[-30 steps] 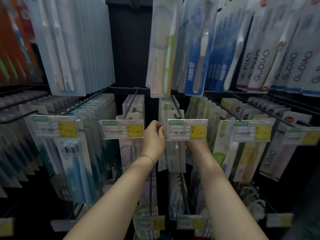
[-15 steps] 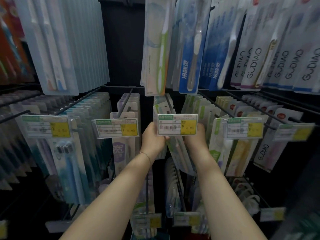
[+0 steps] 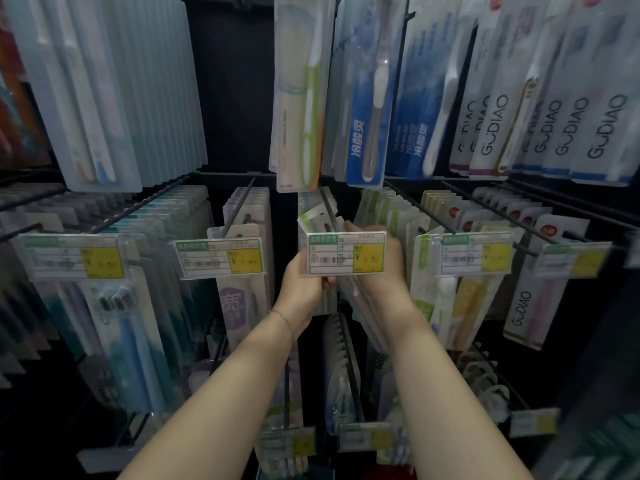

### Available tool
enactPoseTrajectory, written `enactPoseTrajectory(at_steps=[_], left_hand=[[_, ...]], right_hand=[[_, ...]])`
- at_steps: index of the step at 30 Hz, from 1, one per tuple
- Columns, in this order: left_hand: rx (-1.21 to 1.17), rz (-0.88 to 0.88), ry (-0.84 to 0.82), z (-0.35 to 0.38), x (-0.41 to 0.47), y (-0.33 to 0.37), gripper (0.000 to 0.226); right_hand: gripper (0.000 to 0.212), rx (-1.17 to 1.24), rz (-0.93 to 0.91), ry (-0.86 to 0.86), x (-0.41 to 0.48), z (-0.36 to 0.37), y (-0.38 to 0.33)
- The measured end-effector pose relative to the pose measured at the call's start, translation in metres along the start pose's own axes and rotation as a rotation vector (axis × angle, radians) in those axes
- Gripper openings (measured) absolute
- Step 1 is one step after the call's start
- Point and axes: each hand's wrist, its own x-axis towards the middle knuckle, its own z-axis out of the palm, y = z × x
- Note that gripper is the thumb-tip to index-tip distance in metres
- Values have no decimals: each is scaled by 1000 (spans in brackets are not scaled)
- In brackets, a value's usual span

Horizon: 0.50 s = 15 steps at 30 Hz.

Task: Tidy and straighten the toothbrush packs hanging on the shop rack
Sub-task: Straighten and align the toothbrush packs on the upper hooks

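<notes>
Green-white packs (image 3: 313, 220) on centre hook (image 3: 327, 202) hang tilted, lower ends right; left hand (image 3: 304, 289) grips their left edge, right hand (image 3: 391, 265) clasps the right side.

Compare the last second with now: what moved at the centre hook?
Left hand dropped from the tag's left edge to below it, gripping the packs. Right hand rose from under the tag to its right side, fingers now showing above it. The front pack tipped, top to the left. Neighbouring packs and other tags hang as before.
</notes>
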Motion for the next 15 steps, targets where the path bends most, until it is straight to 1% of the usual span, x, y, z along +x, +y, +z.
enactPoseTrajectory(at_steps=[3,4,7,8,11,13,15], left_hand=[[-23,8,-26,-1,0,-1,30],[-34,17,-32,-1,1,-1,31],[-100,34,-22,0,1,-3,34],[-124,33,-22,0,1,-2,34],[-187,29,-38,1,1,-3,31],[-209,29,-49,2,2,-3,30],[-232,35,-63,5,3,-5,30]], right_hand=[[21,-25,-37,-18,2,1,-2],[23,-20,-44,-24,4,2,-1],[41,19,-21,-31,7,9,0],[43,18,-22,-30,9,10,1],[29,-41,-10,-19,12,10,-4],[29,-57,-1,-15,14,9,-6],[33,-46,10,-49,15,8,-9]])
